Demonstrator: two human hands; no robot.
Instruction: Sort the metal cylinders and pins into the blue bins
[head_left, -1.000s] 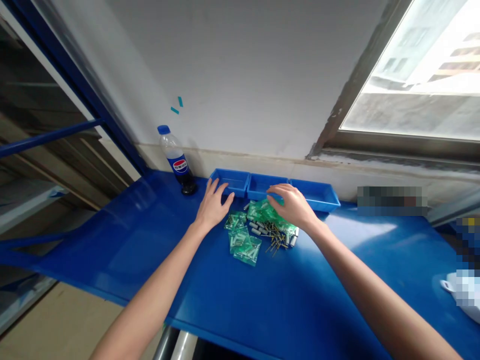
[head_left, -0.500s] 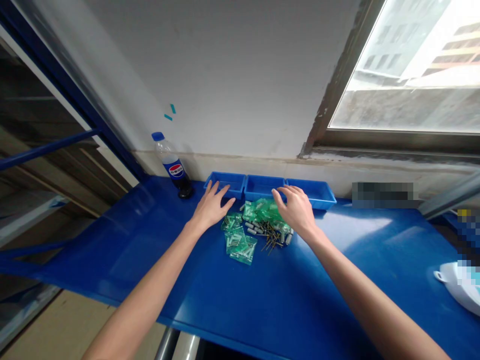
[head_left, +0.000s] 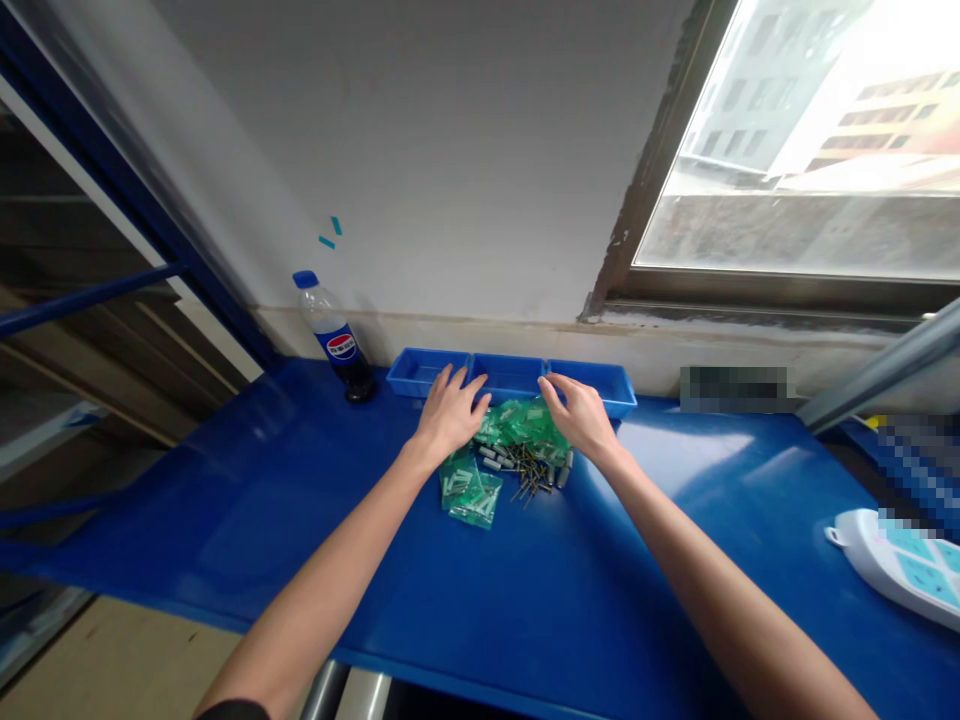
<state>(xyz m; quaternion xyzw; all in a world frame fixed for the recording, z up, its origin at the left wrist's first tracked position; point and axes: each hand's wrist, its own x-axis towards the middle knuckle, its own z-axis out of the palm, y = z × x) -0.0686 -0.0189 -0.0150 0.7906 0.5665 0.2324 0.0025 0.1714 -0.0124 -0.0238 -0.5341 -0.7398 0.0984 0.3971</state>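
Note:
A pile of small green-tinted plastic bags [head_left: 517, 425] lies on the blue table, with two more bags [head_left: 472, 497] in front holding pale cylindrical pieces. Loose silvery cylinders [head_left: 493, 461] and thin brass-coloured screws or pins [head_left: 532, 474] spill from the pile's front. My left hand [head_left: 450, 415] is at the pile's left side, fingers spread, covering part of it and of the left tray. On the right side my right hand [head_left: 583, 412] hovers or rests by the bags, fingers stretched out, thumb apart. I cannot tell whether either hand touches the bags. Neither visibly holds anything.
Three blue trays, left [head_left: 409, 378], middle [head_left: 508, 376] and right [head_left: 600, 380], stand in a row behind the pile. A cola bottle [head_left: 339, 345] stands at the left. A white object with a blue-patterned top [head_left: 870, 550] lies at the right edge of the table [head_left: 525, 610].
My left hand has moved right, closer to the pile, and now covers bags that showed before. My right hand stays beside the bags. The view has shifted slightly.

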